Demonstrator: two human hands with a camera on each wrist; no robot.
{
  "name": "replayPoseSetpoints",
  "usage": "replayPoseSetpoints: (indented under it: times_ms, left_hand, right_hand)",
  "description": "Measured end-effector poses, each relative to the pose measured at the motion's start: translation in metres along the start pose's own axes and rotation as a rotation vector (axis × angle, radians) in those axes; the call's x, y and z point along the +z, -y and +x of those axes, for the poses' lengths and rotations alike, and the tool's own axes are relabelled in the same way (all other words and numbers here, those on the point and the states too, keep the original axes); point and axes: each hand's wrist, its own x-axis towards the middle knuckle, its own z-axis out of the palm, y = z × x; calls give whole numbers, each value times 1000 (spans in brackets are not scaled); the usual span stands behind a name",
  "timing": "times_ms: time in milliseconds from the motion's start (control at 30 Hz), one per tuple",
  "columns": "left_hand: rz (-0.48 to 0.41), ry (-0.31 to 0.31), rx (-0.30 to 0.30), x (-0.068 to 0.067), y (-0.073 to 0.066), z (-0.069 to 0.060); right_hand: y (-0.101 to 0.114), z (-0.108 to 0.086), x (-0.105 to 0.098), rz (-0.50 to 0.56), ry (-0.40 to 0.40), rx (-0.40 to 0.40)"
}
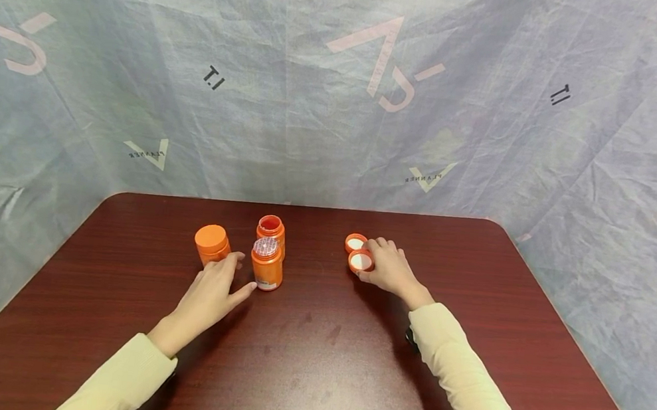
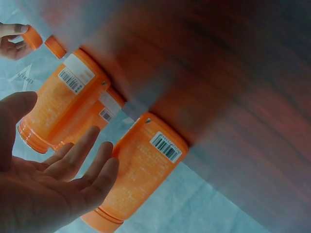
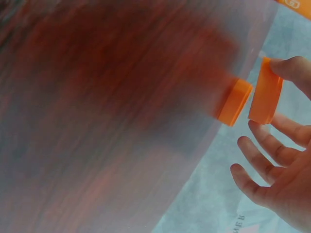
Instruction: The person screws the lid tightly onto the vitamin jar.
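Note:
My right hand (image 1: 390, 270) pinches an orange cap (image 1: 361, 261) by its edges, its white inside facing up; in the right wrist view this cap (image 3: 266, 92) lies between thumb and fingers. Just behind it a second orange cap (image 1: 355, 243) rests on the table. My left hand (image 1: 206, 296), fingers spread and holding nothing, is between a capped orange bottle (image 1: 211, 243) and an uncapped one with a printed seal over its mouth (image 1: 267, 268). Behind the sealed bottle stands an open-mouthed orange bottle (image 1: 272, 224). In the left wrist view the fingertips are close to the capped bottle (image 2: 146, 170); contact is unclear.
The dark red wooden table (image 1: 312, 363) carries the bottles and caps toward its far edge. A grey printed cloth (image 1: 292, 94) hangs behind and at both sides of the table.

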Motion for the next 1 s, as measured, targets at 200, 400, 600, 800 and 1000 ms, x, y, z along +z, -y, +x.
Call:
replayPoseSetpoints:
  times_ms: [200,400,600,800,1000]
  left_hand:
    - [-6,-26,19,5,0,5]
    - [-18,-55,46,11,-1,9]
    - [-27,-67,56,16,-1,13]
    - [-18,-76,48,19,-1,15]
    - [-55,-54,41,22,1,18]
  right_hand:
    - [7,0,-2,20,-66,-34]
    - [13,1,0,98,-135,-92]
    - [21,1,0,175,-193,-123]
    - [28,2,1,213,-209,-138]
    - [32,4,2,225,-207,-150]
